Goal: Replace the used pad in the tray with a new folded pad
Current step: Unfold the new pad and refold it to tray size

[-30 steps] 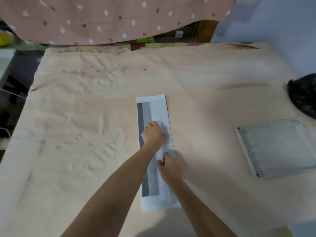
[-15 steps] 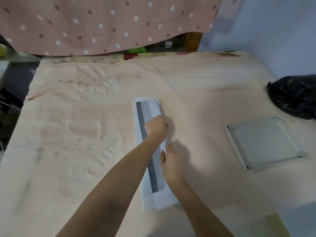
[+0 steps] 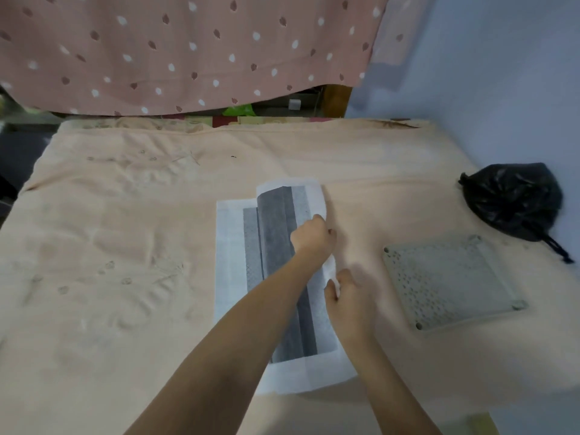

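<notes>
both hands, left hand and right hand, pinch the pad right edge; it is thin, light and floppy, so the grip belongs on edges.

Soft, even indoor light falls across the peach bedsheet, dim rather than bright and without glare, and the arms cast only faint, diffuse shadows on the sheet to the right of the pad. The whole frame is slightly soft, with motion blur smearing the right hand and the grey perforated tray beside it. Wide-angle distortion bows the sheet's far edge and stretches the dotted pink curtain above it.
</notes>
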Action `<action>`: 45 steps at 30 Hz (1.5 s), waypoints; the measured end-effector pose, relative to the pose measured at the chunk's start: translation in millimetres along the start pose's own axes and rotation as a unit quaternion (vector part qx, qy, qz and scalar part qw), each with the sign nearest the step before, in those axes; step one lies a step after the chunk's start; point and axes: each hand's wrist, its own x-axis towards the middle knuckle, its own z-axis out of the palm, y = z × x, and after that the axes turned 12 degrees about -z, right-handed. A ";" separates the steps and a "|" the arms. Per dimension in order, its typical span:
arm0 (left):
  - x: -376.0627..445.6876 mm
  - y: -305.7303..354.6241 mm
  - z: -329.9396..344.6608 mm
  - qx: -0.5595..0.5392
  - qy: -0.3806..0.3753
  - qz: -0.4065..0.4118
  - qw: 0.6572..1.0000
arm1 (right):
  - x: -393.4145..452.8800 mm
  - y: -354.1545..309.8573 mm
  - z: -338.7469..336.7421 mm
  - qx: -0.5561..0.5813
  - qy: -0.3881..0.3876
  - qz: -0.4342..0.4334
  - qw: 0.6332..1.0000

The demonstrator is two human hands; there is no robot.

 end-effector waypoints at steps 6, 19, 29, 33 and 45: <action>-4.2 22.5 46.7 -0.038 -0.030 -0.045 0.998 | 3.0 54.3 9.4 0.064 -0.038 0.006 0.997; 1.4 51.5 100.1 -0.069 -0.064 -0.084 0.992 | 10.6 131.7 24.7 -0.035 -0.115 0.006 0.993; 4.9 38.0 111.7 -0.122 -0.162 -0.102 0.974 | 11.3 150.2 34.5 0.001 -0.065 -0.013 0.998; -1.0 23.1 109.5 -0.180 -0.190 -0.083 0.962 | 6.0 150.1 32.2 -0.034 -0.078 -0.005 0.996; -27.4 -36.8 82.1 -0.163 -0.002 -0.074 0.984 | 5.3 115.7 40.5 -0.130 -0.158 -0.043 0.978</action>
